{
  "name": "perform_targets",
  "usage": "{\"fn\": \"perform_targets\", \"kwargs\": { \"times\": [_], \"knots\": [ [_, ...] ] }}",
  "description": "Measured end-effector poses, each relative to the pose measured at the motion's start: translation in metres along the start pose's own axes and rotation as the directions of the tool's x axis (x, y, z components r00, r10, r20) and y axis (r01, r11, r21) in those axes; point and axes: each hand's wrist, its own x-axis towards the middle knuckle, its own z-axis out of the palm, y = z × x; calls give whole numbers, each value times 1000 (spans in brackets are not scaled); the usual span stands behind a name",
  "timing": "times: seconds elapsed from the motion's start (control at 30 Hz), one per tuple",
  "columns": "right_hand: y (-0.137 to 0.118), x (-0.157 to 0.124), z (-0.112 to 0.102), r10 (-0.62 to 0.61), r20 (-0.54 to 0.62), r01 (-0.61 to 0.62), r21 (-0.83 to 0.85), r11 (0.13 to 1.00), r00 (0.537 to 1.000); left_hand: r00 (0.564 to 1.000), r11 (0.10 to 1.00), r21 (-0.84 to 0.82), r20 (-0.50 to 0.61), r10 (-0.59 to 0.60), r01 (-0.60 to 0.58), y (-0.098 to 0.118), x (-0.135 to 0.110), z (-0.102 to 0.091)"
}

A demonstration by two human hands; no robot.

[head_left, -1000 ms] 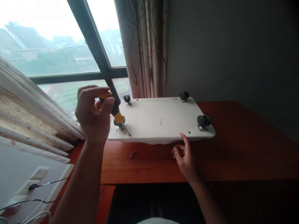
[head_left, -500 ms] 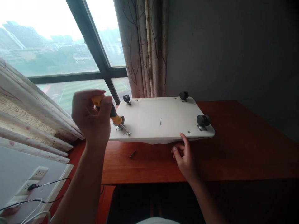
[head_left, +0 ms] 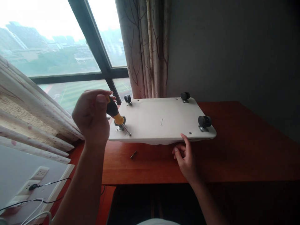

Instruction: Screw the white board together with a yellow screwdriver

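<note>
My left hand [head_left: 93,117] is closed around the handle of a yellow-and-black screwdriver [head_left: 113,108]. The screwdriver slants down, its tip on a screw near the front left corner of a white panel [head_left: 150,115]. Several black caster wheels stand up at the panel's corners, such as the front right caster [head_left: 204,121] on its metal plate; the front left one is partly hidden by the screwdriver. At the panel's front edge, my right hand [head_left: 186,157] rests its index fingertip, with the other fingers loosely bent and nothing in them.
A small metal bit [head_left: 133,154] lies on the reddish wooden table [head_left: 236,147] in front of the panel. Behind are a window [head_left: 70,62] and a patterned curtain [head_left: 146,50]. At lower left, wall sockets [head_left: 40,172] have a plug and cables.
My left hand has turned about the screwdriver's handle, its fingers shifting along the grip. The tip stays at the same screw. My right hand has kept its place at the panel edge.
</note>
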Motion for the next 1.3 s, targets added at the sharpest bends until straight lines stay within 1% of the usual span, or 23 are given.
{"fn": "perform_targets", "kwargs": {
  "times": [0.07,0.13,0.27,0.37,0.57,0.7,0.8,0.9,0.97,1.0,1.1,1.17,1.23,1.3],
  "knots": [
    [0,0,0,-1,0,1,0,1000,1000,1000,998,-57,-12,-21,20,1,-1,2],
    [1,0,0,-2,-1,2,-1,1000,1000,1000,997,-79,-16,-11,10,-1,-1,2],
    [4,0,0,-7,-3,7,-1,1000,1000,1000,1000,-23,-17,16,-17,-4,3,-1],
    [5,0,0,-7,-2,7,-5,1000,1000,1000,1000,-19,-20,24,-24,-3,4,-2],
    [3,0,0,-5,-1,5,4,1000,1000,996,998,-25,74,-53,55,2,-2,0],
    [2,-1,0,-1,-1,1,4,1000,1000,997,999,-31,81,-8,11,1,-1,0],
    [2,-1,0,0,0,0,9,1000,1000,997,1000,12,72,12,-13,4,2,-1],
    [1,0,0,5,1,-5,7,1000,1000,995,993,94,74,-71,64,10,3,-1],
    [0,0,-1,6,5,-6,0,1000,1000,985,985,119,103,-140,127,12,2,0],
    [-1,0,-1,7,6,-7,-2,1000,1000,980,983,114,124,-155,142,11,0,1],
    [-4,0,-1,12,9,-12,-4,1000,1000,979,991,51,154,-131,125,7,-2,3],
    [-4,0,-1,13,8,-13,2,1000,1000,987,995,27,128,-96,93,3,-2,4],
    [-3,0,-1,12,8,-12,8,1000,1000,994,996,78,87,-60,53,2,0,3],
    [-2,0,0,6,7,-6,13,1000,1000,998,989,145,52,-47,39,3,2,2]
  ]
}}
